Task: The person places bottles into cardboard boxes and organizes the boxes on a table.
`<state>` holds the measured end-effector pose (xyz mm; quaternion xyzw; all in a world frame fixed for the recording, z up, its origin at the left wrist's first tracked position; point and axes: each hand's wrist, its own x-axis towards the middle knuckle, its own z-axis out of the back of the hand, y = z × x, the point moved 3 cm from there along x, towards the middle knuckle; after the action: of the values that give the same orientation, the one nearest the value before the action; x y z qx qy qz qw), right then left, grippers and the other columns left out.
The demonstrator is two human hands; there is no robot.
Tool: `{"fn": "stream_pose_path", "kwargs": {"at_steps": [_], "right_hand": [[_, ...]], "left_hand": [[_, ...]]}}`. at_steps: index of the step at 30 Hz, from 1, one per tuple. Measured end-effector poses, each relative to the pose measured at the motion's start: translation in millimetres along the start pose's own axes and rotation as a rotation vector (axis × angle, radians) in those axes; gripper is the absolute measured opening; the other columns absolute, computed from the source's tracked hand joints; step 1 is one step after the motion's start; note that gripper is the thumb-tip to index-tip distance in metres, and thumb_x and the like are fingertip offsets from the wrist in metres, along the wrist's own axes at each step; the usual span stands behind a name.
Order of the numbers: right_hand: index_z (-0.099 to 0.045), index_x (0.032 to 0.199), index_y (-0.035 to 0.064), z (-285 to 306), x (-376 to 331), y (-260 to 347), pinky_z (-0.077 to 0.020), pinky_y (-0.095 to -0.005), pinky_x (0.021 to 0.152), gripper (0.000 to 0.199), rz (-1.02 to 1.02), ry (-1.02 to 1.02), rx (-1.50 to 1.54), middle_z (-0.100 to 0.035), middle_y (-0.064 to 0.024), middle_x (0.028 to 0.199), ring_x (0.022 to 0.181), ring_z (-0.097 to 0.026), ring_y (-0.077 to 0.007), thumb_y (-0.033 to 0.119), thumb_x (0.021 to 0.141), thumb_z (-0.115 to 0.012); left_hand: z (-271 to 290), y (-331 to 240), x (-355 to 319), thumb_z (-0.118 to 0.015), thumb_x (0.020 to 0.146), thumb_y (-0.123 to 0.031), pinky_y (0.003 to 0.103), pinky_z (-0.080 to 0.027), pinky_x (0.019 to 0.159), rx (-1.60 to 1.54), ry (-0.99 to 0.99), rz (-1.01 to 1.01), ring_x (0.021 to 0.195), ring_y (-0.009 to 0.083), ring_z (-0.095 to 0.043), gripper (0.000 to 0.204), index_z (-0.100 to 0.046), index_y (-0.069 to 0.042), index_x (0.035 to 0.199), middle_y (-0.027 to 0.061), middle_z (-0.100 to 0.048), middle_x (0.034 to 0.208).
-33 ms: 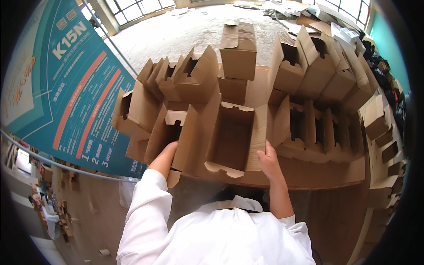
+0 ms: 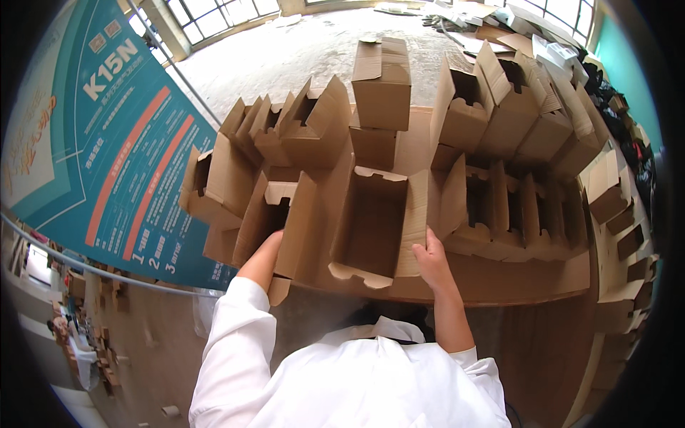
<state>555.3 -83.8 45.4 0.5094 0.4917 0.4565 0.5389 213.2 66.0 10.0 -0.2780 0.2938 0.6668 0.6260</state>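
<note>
An open brown cardboard box stands in the middle of the table's near side, its inside facing up and its flaps spread. My right hand is closed on the outer edge of its right flap, with the thumb toward the box. To the left is a second open cardboard box, also with raised flaps. My left hand reaches into its near end, and the fingers are hidden inside. One short flap of that box hangs down beside my left wrist.
Open cardboard boxes crowd the brown table on the right, with more at the back left. A closed box is stacked on another behind the middle. A teal banner stands at the left, and piled scrap lies far right.
The view has shifted very slightly. My hands and the boxes otherwise keep the same places.
</note>
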Motion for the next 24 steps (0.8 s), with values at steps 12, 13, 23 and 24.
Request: {"fn": "stream_pose_path", "kwargs": {"at_steps": [12, 13, 23, 24], "right_hand": [[-0.041, 0.131, -0.0109, -1.1, 6.5, 1.8, -0.0352, -0.034, 0.103, 0.055, 0.109, 0.007, -0.109, -0.052, -0.0254, 0.126, 0.121, -0.049, -0.0324, 0.008, 0.08, -0.047], [-0.041, 0.131, -0.0105, -2.0, 8.3, -4.2, -0.0356, -0.0343, 0.103, 0.055, 0.133, -0.013, -0.133, -0.053, -0.0251, 0.126, 0.12, -0.05, -0.0324, 0.009, 0.079, -0.047], [-0.047, 0.126, -0.0069, -3.0, 14.4, 12.3, -0.0399, -0.0366, 0.098, 0.051, 0.054, 0.019, -0.169, -0.056, -0.0255, 0.117, 0.112, -0.053, -0.0361, 0.01, 0.078, -0.048], [-0.048, 0.124, -0.0072, -4.8, 10.9, 19.8, -0.0402, -0.0386, 0.098, 0.049, 0.069, 0.008, -0.187, -0.055, -0.0266, 0.117, 0.112, -0.053, -0.038, 0.012, 0.078, -0.048]], "left_hand": [[88.1, 55.6, -168.9, -0.064, 0.087, -0.041, 0.025, -0.047, 0.087, -0.849, 0.103, -0.616, 0.103, 0.0141, -0.056, 0.087, -0.014, -0.011, 0.151, 0.0122, -0.036, 0.145], [93.3, 52.9, -183.1, -0.065, 0.087, -0.039, 0.026, -0.047, 0.087, -0.891, 0.119, -0.68, 0.103, 0.0145, -0.056, 0.087, -0.013, -0.011, 0.151, 0.0131, -0.039, 0.142], [60.4, -91.6, -166.6, -0.06, 0.087, -0.051, 0.038, -0.053, 0.08, -0.821, 0.148, -0.827, 0.104, 0.0271, -0.061, 0.097, 0.002, -0.013, 0.151, 0.0208, -0.049, 0.132], [52.4, -106.0, -157.2, -0.057, 0.087, -0.053, 0.039, -0.053, 0.08, -0.683, 0.122, -0.746, 0.106, 0.03, -0.06, 0.097, 0.002, -0.012, 0.151, 0.0208, -0.05, 0.133]]}}
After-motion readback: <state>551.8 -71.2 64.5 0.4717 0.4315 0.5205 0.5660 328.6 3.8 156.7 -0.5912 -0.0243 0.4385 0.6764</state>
